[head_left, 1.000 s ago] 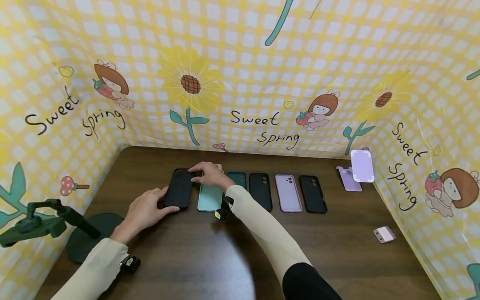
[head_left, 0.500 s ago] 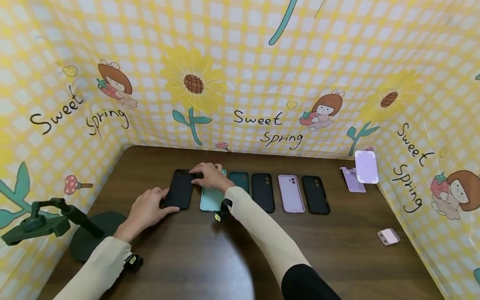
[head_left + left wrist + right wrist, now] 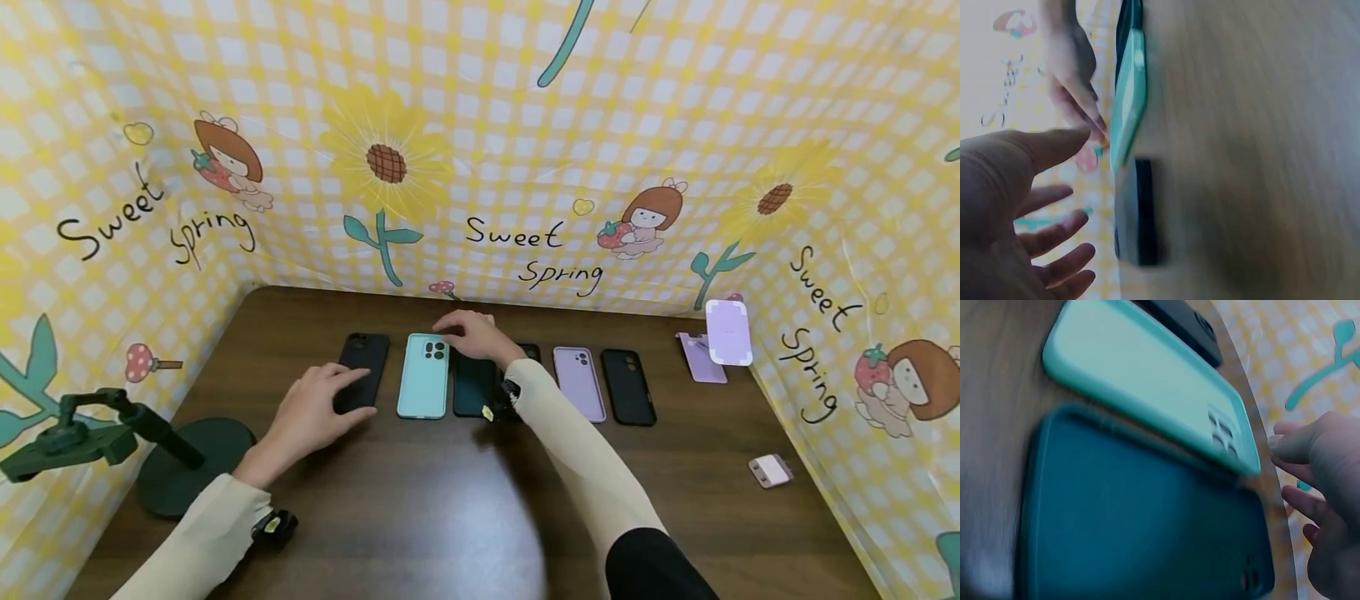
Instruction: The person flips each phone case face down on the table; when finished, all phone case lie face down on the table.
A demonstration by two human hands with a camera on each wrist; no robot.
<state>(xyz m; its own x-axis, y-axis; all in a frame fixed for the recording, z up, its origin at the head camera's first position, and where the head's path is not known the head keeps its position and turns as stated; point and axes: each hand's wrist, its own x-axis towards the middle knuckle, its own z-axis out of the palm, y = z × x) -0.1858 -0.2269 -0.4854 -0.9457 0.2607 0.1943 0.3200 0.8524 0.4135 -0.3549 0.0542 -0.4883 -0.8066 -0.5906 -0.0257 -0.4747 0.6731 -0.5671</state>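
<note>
Phone cases lie in a row on the brown table. Leftmost is a black phone case (image 3: 370,358); my left hand (image 3: 311,412) hovers over its lower left side, fingers spread. In the left wrist view, a gap shows between that hand (image 3: 1029,206) and the black case (image 3: 1138,215). A mint phone case (image 3: 422,383) lies beside it, then a dark teal phone case (image 3: 472,392). My right hand (image 3: 480,336) is over the teal case's top end, fingertips near the mint case's upper right corner. The right wrist view shows those fingers (image 3: 1300,450) holding nothing.
Further right lie another black case (image 3: 530,353), partly hidden by the right wrist, a lilac case (image 3: 579,387) and a black case (image 3: 628,387). A lilac phone stand (image 3: 727,333) and white charger (image 3: 770,471) are at the right, a dark green stand (image 3: 195,467) at the left.
My right hand has left the leftmost black case and moved right, past the mint case, which is now uncovered. My left hand has drawn slightly right over the black case, its fingers spread.
</note>
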